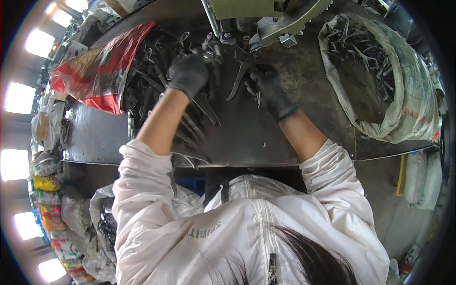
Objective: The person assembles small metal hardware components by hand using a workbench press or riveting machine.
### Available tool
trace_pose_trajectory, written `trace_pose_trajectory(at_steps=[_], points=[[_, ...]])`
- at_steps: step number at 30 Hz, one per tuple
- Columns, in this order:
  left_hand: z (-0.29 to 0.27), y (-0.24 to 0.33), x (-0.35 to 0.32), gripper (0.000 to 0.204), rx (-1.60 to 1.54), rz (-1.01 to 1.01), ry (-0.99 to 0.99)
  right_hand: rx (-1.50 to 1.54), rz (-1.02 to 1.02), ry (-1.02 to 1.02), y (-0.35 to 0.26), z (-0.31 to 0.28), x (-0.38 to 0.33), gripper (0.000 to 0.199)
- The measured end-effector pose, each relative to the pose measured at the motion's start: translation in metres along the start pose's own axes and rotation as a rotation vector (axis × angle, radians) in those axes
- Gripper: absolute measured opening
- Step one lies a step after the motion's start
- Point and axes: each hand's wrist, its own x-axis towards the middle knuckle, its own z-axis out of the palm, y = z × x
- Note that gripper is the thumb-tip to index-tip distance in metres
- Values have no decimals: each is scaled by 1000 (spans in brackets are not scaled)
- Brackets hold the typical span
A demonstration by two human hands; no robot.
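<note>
Dark hair and a white zipped jacket (247, 223) fill the lower edge, closest to the lens, with both sleeves pushed up and bare forearms reaching away to a dark metal tabletop (247, 137).

Taking the press (266, 19) at the top middle as the landmark: far to its left lies a red and silver bag (102, 66), folded open on the tabletop. Between that bag and the press sits a heap of dark metal parts (152, 80), long and thin, spilling toward the person. The left hand (189, 72), in a black glove, is curled down on the edge of that heap just left of the press; it looks closed round a piece or two, though blur hides which. Directly below the press, the right hand (268, 88), also gloved in black, pinches a plier-shaped piece (240, 76) whose two legs hang toward the tabletop.

To do this well, I would judge that the right hand should keep the piece square under the tool head and fingers clear of it, while the left hand lifts out one part at a time, not a tangle.

Right of the press stands an open white sack (403, 95) holding more such pieces. The room is a workshop: bright windows on the far left, filled bags below the tabletop edge, concrete floor.
</note>
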Motion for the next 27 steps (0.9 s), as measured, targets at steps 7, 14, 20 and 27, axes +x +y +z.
trace_pose_trajectory(at_steps=[7, 14, 20, 27], points=[[-79, -104, -31, 51, -139, 146, 272, 4, 34, -12, 0, -1, 7, 10], [-52, -187, -164, 52, -1037, -322, 246, -62, 6, -37, -5, -7, 7, 12], [46, -201, -297, 43, -1109, -509, 280, -117, 2, -128, -26, -6, 0, 15], [120, -162, -329, 40, -1559, -582, 521, -155, 61, -204, 7, -29, 17, 13]])
